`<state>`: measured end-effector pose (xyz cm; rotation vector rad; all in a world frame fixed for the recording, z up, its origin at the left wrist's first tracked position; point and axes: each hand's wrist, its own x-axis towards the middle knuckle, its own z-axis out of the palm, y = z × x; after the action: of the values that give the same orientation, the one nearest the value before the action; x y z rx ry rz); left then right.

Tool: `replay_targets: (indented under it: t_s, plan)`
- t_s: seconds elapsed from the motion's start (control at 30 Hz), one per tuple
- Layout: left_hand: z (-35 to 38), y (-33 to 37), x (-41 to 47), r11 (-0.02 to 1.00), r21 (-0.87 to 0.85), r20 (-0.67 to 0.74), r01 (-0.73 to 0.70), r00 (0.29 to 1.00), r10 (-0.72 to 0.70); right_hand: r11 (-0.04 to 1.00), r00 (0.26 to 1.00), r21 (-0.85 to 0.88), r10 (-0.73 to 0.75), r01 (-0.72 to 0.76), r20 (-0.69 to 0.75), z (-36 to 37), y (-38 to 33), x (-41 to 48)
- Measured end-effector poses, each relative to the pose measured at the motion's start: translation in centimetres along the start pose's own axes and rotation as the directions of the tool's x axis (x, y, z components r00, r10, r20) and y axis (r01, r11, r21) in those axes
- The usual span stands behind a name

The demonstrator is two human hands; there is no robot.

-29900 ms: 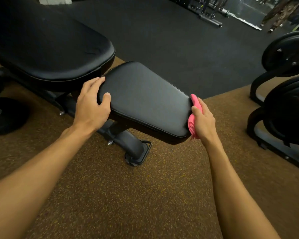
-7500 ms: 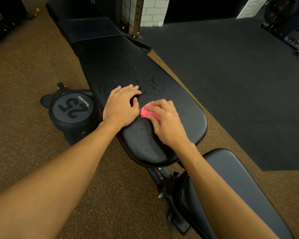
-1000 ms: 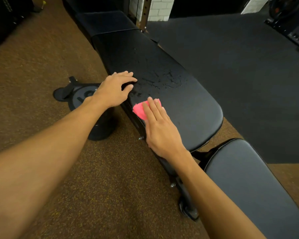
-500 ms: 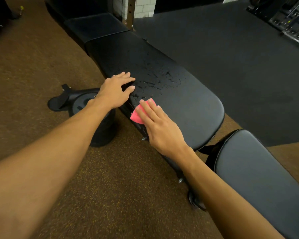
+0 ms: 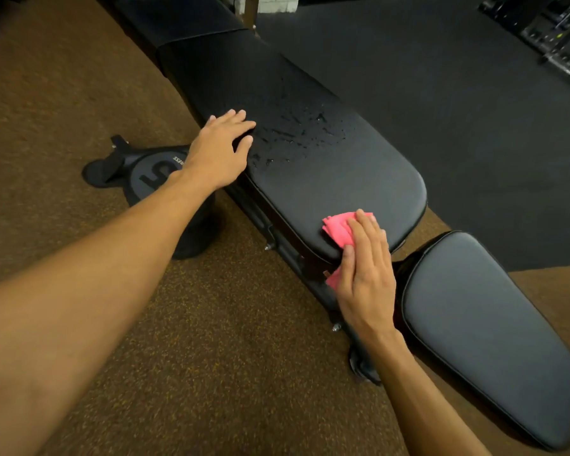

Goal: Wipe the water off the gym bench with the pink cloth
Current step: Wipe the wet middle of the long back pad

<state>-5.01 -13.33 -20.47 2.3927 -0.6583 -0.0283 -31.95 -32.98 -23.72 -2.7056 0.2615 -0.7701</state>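
The black gym bench back pad runs from the top centre down to the middle of the view. Water drops lie across its middle. My left hand rests flat on the pad's left edge, fingers spread, just left of the drops. My right hand presses the pink cloth against the pad's near left corner, well below the drops. Part of the cloth hangs over the pad's edge under my palm. The separate seat pad lies at the lower right and looks dry.
A round black weight plate with a white number lies on the brown floor left of the bench. The bench's frame and bolts show under the pad. Dark rubber flooring spreads to the right, with gym equipment at the top right.
My right hand has slid the pink cloth down the pad's left edge to its near corner, away from the drops. My left hand stays on the pad's left edge.
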Motion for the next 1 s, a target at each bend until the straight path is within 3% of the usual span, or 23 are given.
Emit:
replay_targets:
  t_s: [0.13, 0.27, 0.37, 0.47, 0.57, 0.67, 0.8, 1.0]
  plan:
    - [0.5, 0.0, -0.4, 1.000, 0.011, -0.056, -0.028, 0.998, 0.028, 0.998, 0.971, 0.048, -0.038, 0.050, -0.235, 2.4, -0.2, 0.3]
    - [1.8, 0.0, -0.4, 0.999, 0.022, -0.114, -0.046, 0.992, 0.048, 0.990, 0.957, -0.031, -0.141, 0.137, -0.255, 3.8, -0.4, 0.9]
    - [2.3, -0.6, -0.6, 0.998, 0.031, -0.134, -0.048, 0.990, 0.052, 0.994, 0.987, -0.038, -0.103, 0.099, -0.122, 3.5, -1.8, 0.7]
    - [2.7, -1.3, -1.0, 0.998, 0.029, -0.140, -0.049, 0.989, 0.053, 0.988, 0.979, 0.055, -0.148, 0.142, 0.141, 1.1, -1.0, 0.1]
    - [2.9, -1.0, -0.8, 0.998, 0.005, -0.144, -0.065, 0.988, 0.065, 0.968, 0.891, 0.112, -0.251, 0.224, 0.378, -2.3, 0.9, 0.3]
    - [2.8, -1.0, -0.5, 0.998, 0.003, -0.161, -0.069, 0.985, 0.069, 0.945, 0.790, 0.091, -0.314, 0.315, 0.527, -4.0, 2.5, 2.1]
    - [2.6, -1.1, -0.8, 0.997, -0.001, -0.148, -0.072, 0.986, 0.071, 0.898, 0.738, -0.010, -0.356, 0.440, 0.574, -4.0, 3.2, 4.2]
    - [2.4, -1.0, -0.8, 0.997, 0.006, -0.135, -0.078, 0.988, 0.078, 0.876, 0.784, -0.166, -0.303, 0.454, 0.541, -1.2, 0.3, 4.7]
